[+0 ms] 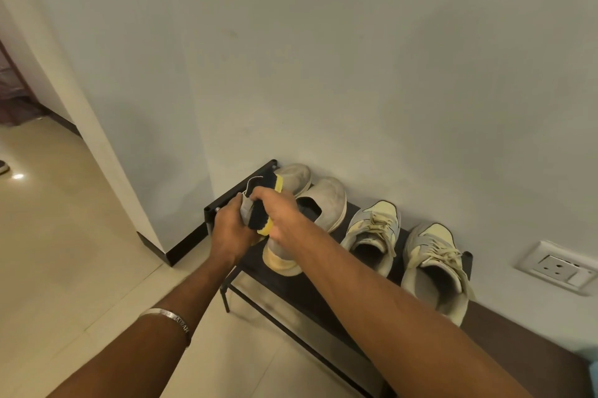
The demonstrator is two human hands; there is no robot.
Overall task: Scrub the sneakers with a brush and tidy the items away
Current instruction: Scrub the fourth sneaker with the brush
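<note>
Both grips are busy: left hand (pixel 230 229) holds the grey sneaker (pixel 259 236) up over the rack's left end, right hand (pixel 281 215) is wrapped round the yellow-and-dark brush (pixel 263 207) pressed against it. Sneaker's long axis runs toe-down toward the rack (pixel 291 287), brush lying along it, so strokes probably follow that line. Other shoes (pixel 372 236) sit just right.

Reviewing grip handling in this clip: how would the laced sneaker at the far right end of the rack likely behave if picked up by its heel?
The laced sneaker looks soft-sided, so its collar would probably flex under a pinch. Its loose laces may dangle. Its heel overhangs the rack front edge, so a push might tip it off.
</note>
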